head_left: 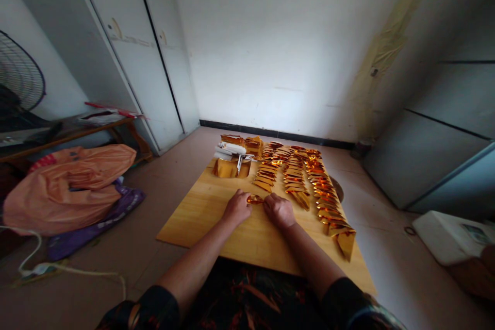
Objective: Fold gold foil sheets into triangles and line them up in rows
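Note:
Between my two hands, just above the wooden board (193, 216), is a small piece of gold foil paper (255, 199). My left hand (237, 207) is closed on its left end. The fingers of my right hand (279, 209) are closed on its right end. Beyond my left hand lie gold sheets (226, 168) with white paper strips (232, 149) on them. Folded gold foil pieces stand in overlapping rows: one row (265, 178) behind my hands, a middle row (296, 180), and a long right row (328, 198).
A peach plastic bag (69, 185) and a purple bag (100, 221) lie to the left, near a white cord (85, 270). A low wooden bench (116, 126) and a fan (23, 72) stand behind them. At the right are a grey cabinet (433, 129) and a white box (450, 237).

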`<state>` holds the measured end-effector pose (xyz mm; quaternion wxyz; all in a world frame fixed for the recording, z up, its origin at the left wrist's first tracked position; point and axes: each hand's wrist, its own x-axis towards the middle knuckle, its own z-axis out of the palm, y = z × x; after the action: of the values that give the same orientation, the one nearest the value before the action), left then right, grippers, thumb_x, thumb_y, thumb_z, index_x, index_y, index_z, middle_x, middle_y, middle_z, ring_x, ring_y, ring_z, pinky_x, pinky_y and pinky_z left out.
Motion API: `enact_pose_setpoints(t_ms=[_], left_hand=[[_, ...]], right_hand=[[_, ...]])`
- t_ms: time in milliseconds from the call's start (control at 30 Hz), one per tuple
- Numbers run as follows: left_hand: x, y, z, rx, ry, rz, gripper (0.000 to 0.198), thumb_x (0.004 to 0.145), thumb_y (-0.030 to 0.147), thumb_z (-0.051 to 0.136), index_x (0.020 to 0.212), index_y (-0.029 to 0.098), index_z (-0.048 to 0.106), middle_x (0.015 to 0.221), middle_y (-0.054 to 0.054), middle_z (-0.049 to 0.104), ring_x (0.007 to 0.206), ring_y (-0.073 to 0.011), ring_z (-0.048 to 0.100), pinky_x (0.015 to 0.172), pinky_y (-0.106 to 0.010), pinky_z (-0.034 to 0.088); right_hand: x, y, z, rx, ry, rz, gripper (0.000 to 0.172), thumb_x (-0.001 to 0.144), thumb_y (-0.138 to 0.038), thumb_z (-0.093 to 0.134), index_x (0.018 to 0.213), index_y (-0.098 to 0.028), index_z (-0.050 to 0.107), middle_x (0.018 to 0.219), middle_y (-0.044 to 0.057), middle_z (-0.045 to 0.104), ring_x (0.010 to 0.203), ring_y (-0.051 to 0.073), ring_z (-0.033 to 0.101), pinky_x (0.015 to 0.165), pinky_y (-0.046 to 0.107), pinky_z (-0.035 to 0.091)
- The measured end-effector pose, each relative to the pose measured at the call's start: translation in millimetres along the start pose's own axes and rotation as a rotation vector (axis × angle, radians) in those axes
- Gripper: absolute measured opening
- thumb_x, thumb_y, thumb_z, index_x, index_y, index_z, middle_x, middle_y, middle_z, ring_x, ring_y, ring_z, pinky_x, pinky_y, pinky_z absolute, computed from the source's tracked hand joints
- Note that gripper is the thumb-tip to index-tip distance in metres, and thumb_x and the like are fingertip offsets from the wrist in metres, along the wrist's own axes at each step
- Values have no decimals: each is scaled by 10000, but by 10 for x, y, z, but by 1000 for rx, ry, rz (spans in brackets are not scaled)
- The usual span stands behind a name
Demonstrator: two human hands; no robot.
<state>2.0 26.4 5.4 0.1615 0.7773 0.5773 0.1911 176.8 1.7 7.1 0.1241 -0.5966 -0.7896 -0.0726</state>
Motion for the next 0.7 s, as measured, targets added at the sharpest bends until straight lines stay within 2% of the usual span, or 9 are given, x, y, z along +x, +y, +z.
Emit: enact_pose_setpoints(t_ms=[167, 367, 467, 567, 700], left_hand=[[5, -7, 6, -1, -8, 1, 427, 693, 104, 575, 1113, 155, 635, 1043, -90, 611, 972, -195, 573, 917, -274, 451], [14, -74, -43, -28, -1, -33, 626, 662, 50, 556, 1282, 126, 527, 1145, -107, 583, 1059, -195, 554, 973, -270, 418], [16, -109, -74, -33, 6, -73, 622, 669, 39, 524, 1288, 97, 522, 1103, -111, 584, 1020, -192, 568, 942, -264, 437], [25, -132, -65, -38, 41, -70, 591, 681, 43, 501, 1264, 123, 544, 1063, -87, 586, 976, -180, 577, 912, -260, 451], [60, -168, -2, -52, 103, -44, 512, 703, 55, 467, 1190, 150, 593, 1024, -64, 584, 941, -166, 583, 898, -259, 456]], right_hand=[[13, -2, -8, -21, 12, -30, 246, 921, -241, 435, 818, -197, 655, 797, 20, 656, 634, 111, 564, 548, 230, 279], [-37, 141, -142, -53, 129, -55, 239, 899, -200, 453, 764, -183, 649, 735, 17, 635, 601, 108, 520, 543, 242, 245], [-85, 321, -258, -72, 212, -38, 266, 900, -193, 431, 728, -179, 633, 697, 10, 617, 569, 100, 480, 538, 239, 228], [-128, 593, -387, -115, 271, 5, 290, 901, -192, 415, 701, -176, 624, 661, 6, 594, 560, 95, 469, 535, 241, 214], [-160, 1055, -549, -199, 213, 154, 275, 894, -212, 430, 725, -170, 644, 704, 33, 609, 568, 94, 479, 517, 250, 207]])
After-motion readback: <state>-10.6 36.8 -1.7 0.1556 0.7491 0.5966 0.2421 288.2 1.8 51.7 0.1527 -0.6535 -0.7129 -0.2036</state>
